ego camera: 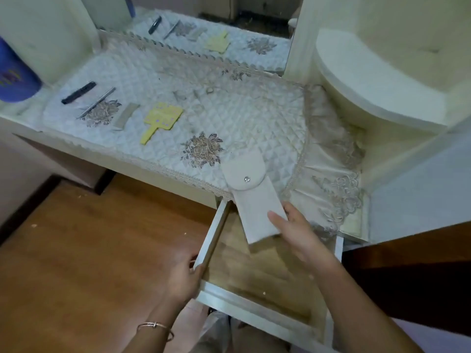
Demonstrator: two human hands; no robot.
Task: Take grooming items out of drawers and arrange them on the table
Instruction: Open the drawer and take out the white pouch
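Observation:
My right hand (pixel 299 234) holds a pale snap-button pouch (pixel 251 194) by its lower end, with the flap end lying over the front edge of the table. Below it, the open drawer (pixel 257 304) shows a bare wooden bottom. My left hand (pixel 184 277) grips the drawer's left front corner. On the quilted white cloth (pixel 242 113) lie a black comb (pixel 79 92), a thin metal comb (pixel 96 102), a beige comb (pixel 126 116) and a yellow flat brush-shaped item (pixel 161 121), set in a row at the left.
A mirror (pixel 204 34) at the back reflects the row of items. A blue object (pixel 15 77) stands at the far left. A rounded white shelf (pixel 377 85) juts out at the right. Wooden floor (pixel 89 250) lies below the table at the left.

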